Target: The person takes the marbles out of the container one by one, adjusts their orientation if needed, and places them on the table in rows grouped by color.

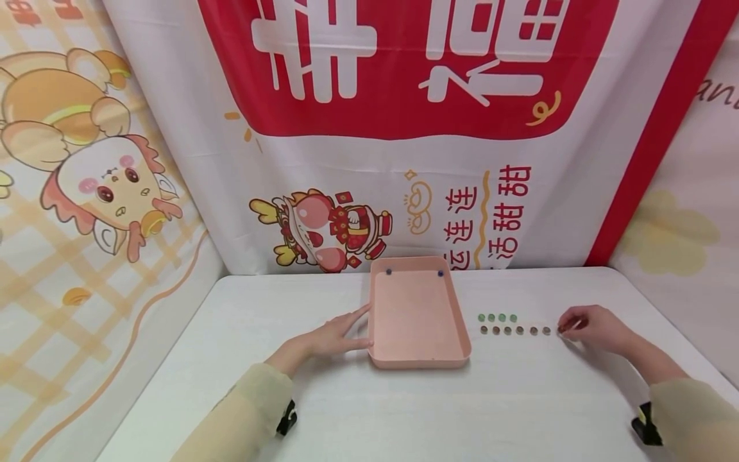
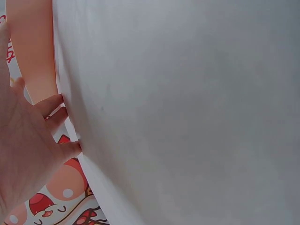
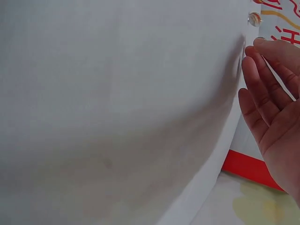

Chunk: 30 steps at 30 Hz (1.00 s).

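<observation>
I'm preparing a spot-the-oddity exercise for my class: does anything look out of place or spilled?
No spill or damage shows: the green pieces and brownish pieces lie in straight rows beside the pink tray. What looks odd is the cartoon animal on the left backdrop, because it hangs upside down.

Back cloth [image 1: 358, 157]: red panel [image 1: 398, 70] with large white 幸福 [image 1: 314, 40], tops cropped; below it, small red 运连连, 活甜甜 [image 1: 508, 215]. Right cloth [image 1: 681, 154]: dark "an" [image 1: 716, 92], partly cut.
</observation>
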### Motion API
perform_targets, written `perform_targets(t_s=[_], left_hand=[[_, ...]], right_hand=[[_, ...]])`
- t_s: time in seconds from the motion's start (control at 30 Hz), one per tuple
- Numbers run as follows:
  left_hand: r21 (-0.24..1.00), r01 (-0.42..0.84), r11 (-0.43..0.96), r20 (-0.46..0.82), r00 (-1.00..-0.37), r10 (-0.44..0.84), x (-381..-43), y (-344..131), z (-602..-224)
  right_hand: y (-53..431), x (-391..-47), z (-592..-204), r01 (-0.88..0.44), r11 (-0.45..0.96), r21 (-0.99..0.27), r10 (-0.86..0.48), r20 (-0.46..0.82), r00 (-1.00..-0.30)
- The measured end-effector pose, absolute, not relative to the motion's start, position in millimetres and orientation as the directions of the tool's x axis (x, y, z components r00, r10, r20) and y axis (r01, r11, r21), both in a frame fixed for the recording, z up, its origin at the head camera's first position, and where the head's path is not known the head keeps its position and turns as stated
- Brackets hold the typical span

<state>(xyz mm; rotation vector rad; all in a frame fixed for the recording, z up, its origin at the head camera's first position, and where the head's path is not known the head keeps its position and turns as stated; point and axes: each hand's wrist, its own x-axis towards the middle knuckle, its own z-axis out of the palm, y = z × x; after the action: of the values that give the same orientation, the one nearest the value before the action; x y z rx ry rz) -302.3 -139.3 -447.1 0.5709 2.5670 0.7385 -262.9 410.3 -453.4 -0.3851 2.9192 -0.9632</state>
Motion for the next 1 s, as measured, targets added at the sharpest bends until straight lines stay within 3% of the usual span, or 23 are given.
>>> perform_targets(t_s=[0.77,1.0], left_hand=[[0.573,0.27,0.773,-0.256,-0.838,0.482,-302,-139,-448],[0.575,0.266,0.773,-0.261,-0.836,0.482,-301,-139,-444]], right_hand=[[405,-266,-453,-0.156,0.812,-0.563,-0.204,-0.023,-0.979],[399,-264,-435,-0.216,0.825,-0.522,-0.198,0.09,-0.976]])
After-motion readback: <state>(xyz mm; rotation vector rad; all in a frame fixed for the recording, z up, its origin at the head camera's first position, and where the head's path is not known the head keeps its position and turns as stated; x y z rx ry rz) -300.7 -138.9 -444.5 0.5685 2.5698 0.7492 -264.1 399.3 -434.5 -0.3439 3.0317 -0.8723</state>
